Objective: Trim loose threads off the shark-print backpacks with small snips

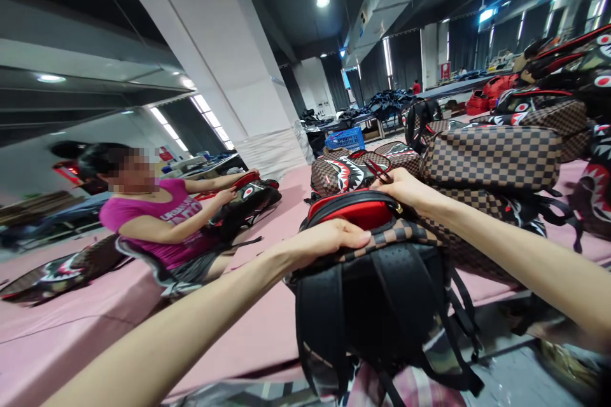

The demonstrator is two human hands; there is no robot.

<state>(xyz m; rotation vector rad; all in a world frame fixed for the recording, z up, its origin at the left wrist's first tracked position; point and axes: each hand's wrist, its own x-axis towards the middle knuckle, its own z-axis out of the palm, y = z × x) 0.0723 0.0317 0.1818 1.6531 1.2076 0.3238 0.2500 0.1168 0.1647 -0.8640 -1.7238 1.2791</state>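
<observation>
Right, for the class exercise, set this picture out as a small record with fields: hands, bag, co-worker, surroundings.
Left hand: gripping the bag by its checked edge
Right hand: at the open top, holding a thin dark tool
Bag: open, red lining showing, black straps toward the wearer
Co-worker: seated at left, hands on another bag
Table: pink
Beyond: checked bags piled at right; blue crate

Magenta shirt (146, 206) on co-worker (165, 200): pale capital lettering (184, 211) across chest, two lines, creased and blurred; upper line seems to open with "U", remainder not legible. Red sign (445, 70) at far columns: markings too small to read. Second red sign (165, 154), behind co-worker: likewise unreadable.
</observation>
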